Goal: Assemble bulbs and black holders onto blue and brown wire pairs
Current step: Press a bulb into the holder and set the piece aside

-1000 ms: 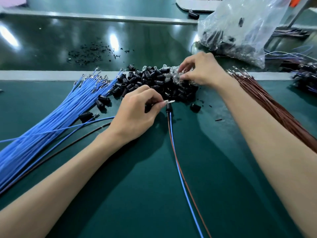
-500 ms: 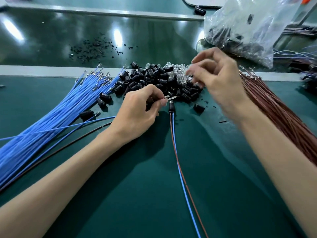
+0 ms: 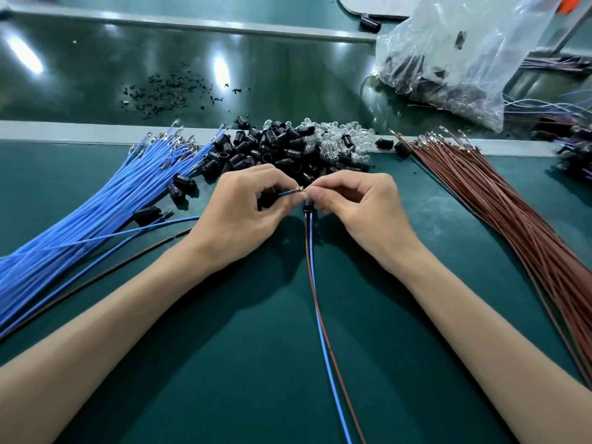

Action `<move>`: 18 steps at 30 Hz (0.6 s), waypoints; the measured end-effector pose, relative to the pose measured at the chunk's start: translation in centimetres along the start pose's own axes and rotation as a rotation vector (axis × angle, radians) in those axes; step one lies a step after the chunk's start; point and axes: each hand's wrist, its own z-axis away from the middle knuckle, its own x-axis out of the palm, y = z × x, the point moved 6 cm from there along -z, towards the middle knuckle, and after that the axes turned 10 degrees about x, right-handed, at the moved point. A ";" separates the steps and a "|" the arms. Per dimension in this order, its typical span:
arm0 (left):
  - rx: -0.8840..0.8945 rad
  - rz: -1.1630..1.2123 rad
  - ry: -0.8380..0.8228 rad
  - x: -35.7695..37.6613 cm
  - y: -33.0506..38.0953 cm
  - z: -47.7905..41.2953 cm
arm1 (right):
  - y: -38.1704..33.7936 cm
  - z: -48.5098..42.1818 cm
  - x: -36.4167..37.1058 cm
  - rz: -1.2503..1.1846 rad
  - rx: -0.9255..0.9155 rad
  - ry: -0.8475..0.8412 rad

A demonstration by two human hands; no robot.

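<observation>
1. Green mat (image 3: pixel 256 363) underneath it all, and at its far edge sits the holder heap (image 3: pixel 272 149), a mound of small black holders. That heap is our marker.
2. Clear bulbs (image 3: pixel 333 136) are mixed into the heap's far right side, glinting.
3. Left hand (image 3: pixel 237 206) works just on the near side of the heap. Its fingers are curled, and thumb and forefinger pinch a blue wire end (image 3: pixel 286 193) whose metal terminal pokes out to the right.
4. Right hand (image 3: pixel 358 203) is also just near of the heap and comes in to meet that terminal. Its fingers are curled tight, thumb and forefinger nipped on a small part (image 3: pixel 304 189). It's mostly hidden, so I can't tell if it's a bulb.
5. Right under the meeting fingertips is a single holder (image 3: pixel 308 205). The wire pair (image 3: pixel 315 299), blue and brown, runs from it straight away from the heap. I can't tell whether a finger holds it.
6. Left of the heap fans the blue bundle (image 3: pixel 80 225), terminals pointing at the heap, with stray holders between.
7. Right of the heap lies the brown bundle (image 3: pixel 512 219), terminals likewise at the heap end.
8. Loose wires (image 3: pixel 128 251), one blue and one brown, trail out leftward from under the left wrist.
9. Beyond the heap to the right slumps a plastic bag (image 3: pixel 464 52) with dark parts inside. Beyond it to the left, black crumbs (image 3: pixel 166 94) are scattered.
</observation>
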 end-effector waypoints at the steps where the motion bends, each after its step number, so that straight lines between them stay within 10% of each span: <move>1: -0.002 -0.003 0.005 0.0 0.0 0.0 | 0.1 0.0 0.0 0.013 0.006 -0.004; 18: 0.103 -0.129 0.035 0.0 0.5 0.2 | 0.9 -0.3 0.1 -0.020 0.081 -0.098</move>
